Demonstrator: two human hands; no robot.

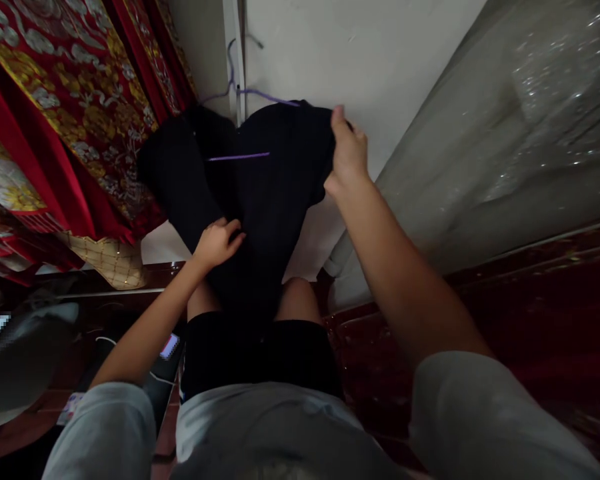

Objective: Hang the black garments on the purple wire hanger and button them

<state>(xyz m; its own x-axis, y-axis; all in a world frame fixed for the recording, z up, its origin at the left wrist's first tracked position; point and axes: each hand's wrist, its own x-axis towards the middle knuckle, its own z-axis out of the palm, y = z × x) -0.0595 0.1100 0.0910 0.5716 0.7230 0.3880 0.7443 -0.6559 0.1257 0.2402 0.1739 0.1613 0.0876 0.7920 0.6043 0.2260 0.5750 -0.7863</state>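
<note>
A dark garment [275, 173] hangs on a purple hanger [267, 95], whose hook points up near a narrow white strip on the wall. Through the garment's open front the hanger's lower bar shows. My right hand [349, 150] is closed on the shoulder or sleeve edge at the right, thumb pointing up. Lower down, my left hand [217, 245] has curled fingers closed on the front edge of the dark garment. The garment's lower end reaches down between my knees.
Red embroidered cloths [87, 100] with gold and silver patterns hang at the left. Clear plastic sheeting [510, 133] covers something large at the right. A lit phone [169, 347] and a white cable lie at the lower left.
</note>
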